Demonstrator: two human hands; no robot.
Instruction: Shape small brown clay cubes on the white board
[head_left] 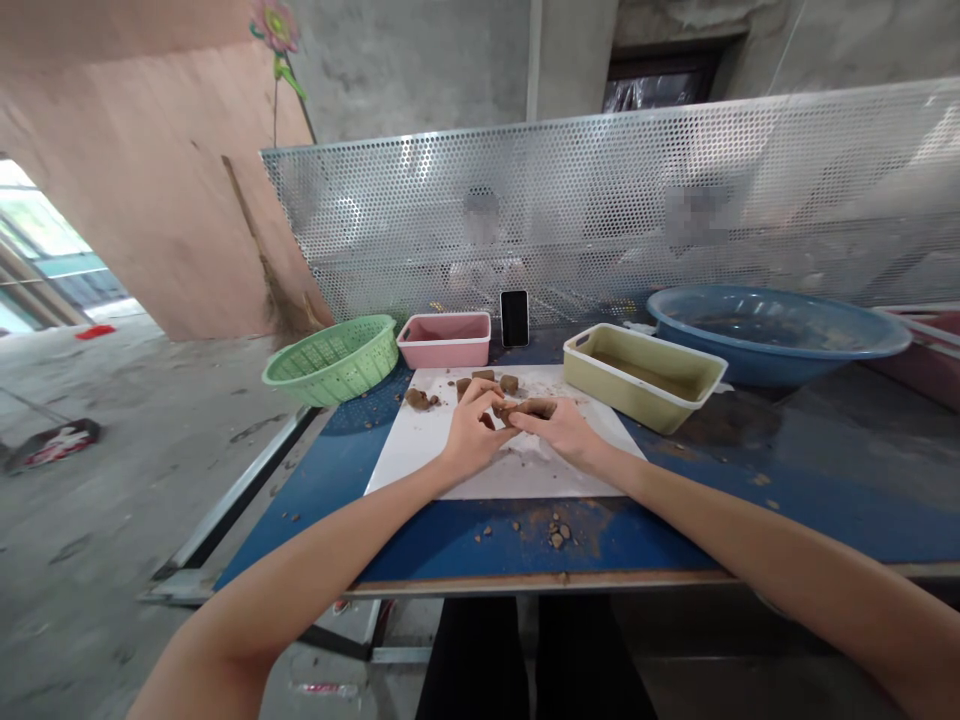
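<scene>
Over the white board (pixel 570 470), my left hand (pixel 476 430) and my right hand (pixel 562 428) meet around a piece of brown clay (pixel 536 407). The fingers of my right hand wrap round it, and my left fingertips pinch its left end. Just behind my hands stand several short clay pieces, one of them a small block (pixel 509 384). A rougher clay lump (pixel 417 399) lies at the board's left side with crumbs beside it. My fingers hide part of the held clay.
Behind the board are a green basket (pixel 337 365), a pink bin (pixel 444 352) and an upright phone (pixel 514 318). To the right sit a yellow-green bin (pixel 637 392) holding murky liquid and a large blue basin (pixel 780 350). Crumbs (pixel 559 532) dot the blue table's front.
</scene>
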